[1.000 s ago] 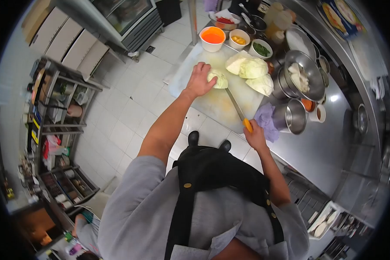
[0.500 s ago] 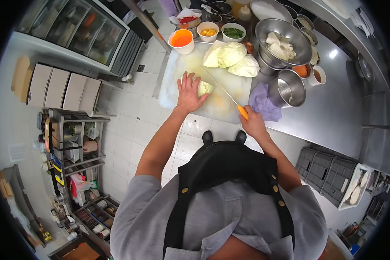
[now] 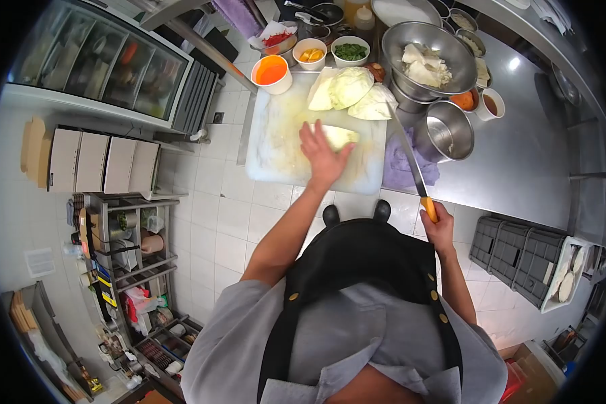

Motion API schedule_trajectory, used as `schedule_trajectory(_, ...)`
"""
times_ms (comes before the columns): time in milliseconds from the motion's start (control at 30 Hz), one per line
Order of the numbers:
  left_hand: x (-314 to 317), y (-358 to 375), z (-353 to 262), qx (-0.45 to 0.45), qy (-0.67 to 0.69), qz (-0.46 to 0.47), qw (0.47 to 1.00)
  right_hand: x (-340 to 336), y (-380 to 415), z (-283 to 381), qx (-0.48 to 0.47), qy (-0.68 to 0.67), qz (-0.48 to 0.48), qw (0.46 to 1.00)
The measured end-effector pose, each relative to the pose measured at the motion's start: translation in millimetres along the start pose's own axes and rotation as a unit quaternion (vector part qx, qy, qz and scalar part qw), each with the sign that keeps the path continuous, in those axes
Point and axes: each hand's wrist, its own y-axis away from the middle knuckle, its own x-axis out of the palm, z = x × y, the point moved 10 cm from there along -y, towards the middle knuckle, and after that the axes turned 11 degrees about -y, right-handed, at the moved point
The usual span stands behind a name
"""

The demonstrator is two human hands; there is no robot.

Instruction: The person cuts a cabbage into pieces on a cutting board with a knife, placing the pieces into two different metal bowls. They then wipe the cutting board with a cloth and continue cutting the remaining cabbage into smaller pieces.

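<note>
On the white cutting board, my left hand spreads its fingers against a cut piece of cabbage. The piece lies between thumb and fingers, partly covered by the hand. My right hand grips the orange-yellow handle of a long kitchen knife, off the board's right side. The blade points away from me, over a purple cloth, its tip near the larger cabbage leaves at the back of the board.
Behind the board stand tubs of orange liquid, yellow pieces and chopped greens. To the right are a large steel bowl of pale pieces, a steel pot and a cup of brown sauce.
The knife has swung off the board to the right and my right hand has moved right with it. The cabbage piece and my left hand have shifted right on the board.
</note>
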Motion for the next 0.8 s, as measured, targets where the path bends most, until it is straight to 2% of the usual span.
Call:
schedule_trajectory(33,-3.0,-5.8,-17.6,-0.009,-0.021,0.03,0.999,-6.4,2.1,-5.9,0.016,-0.008,-0.014,1.0)
schedule_trajectory(67,-9.1,-21.9,-34.4,0.018,-0.025,0.018,0.999,-11.5,5.2,-5.0,-0.018,-0.021,-0.035,0.999)
schedule_trajectory(133,-6.2,-60.8,-64.7,0.069,-0.031,0.004,0.997,-16.7,12.4,-11.0,0.002,-0.041,-0.055,0.998)
schedule_trajectory(200,22.8,-107.6,-81.5,0.083,-0.043,0.084,0.992,-20.0,20.6,-11.7,0.007,-0.059,-0.077,0.995)
schedule_trajectory(300,53.2,-140.7,-98.0,0.067,-0.157,0.249,0.953,-20.9,32.0,-9.8,0.024,-0.046,-0.066,0.997)
schedule_trajectory(333,59.3,-145.3,-102.8,0.076,-0.197,0.288,0.934,-21.6,37.8,-14.9,0.033,-0.054,-0.054,0.997)
schedule_trajectory(467,68.7,-157.2,-104.2,0.119,-0.229,0.326,0.909,-19.8,60.4,-28.8,0.089,-0.064,0.051,0.993)
schedule_trajectory(567,78.8,-163.3,-98.7,0.098,-0.22,0.337,0.91,-9.3,66.2,-24.0,-0.011,-0.083,0.084,0.993)
schedule_trajectory(600,74.9,-162.5,-101.9,0.099,-0.227,0.342,0.907,-3.5,65.2,-24.2,0.007,-0.08,0.099,0.992)
schedule_trajectory(700,75.3,-174.3,-104.0,0.107,-0.213,0.315,0.919,18.7,55.3,-11.6,-0.006,-0.023,0.137,0.99)
schedule_trajectory(733,72.8,-182.5,-98.5,0.085,-0.176,0.311,0.93,24.1,51.4,0.9,-0.024,-0.011,0.137,0.99)
schedule_trajectory(800,73.6,-200.3,-83.1,0.075,0.038,0.309,0.947,35.8,43.6,10.1,-0.054,0.019,0.147,0.988)
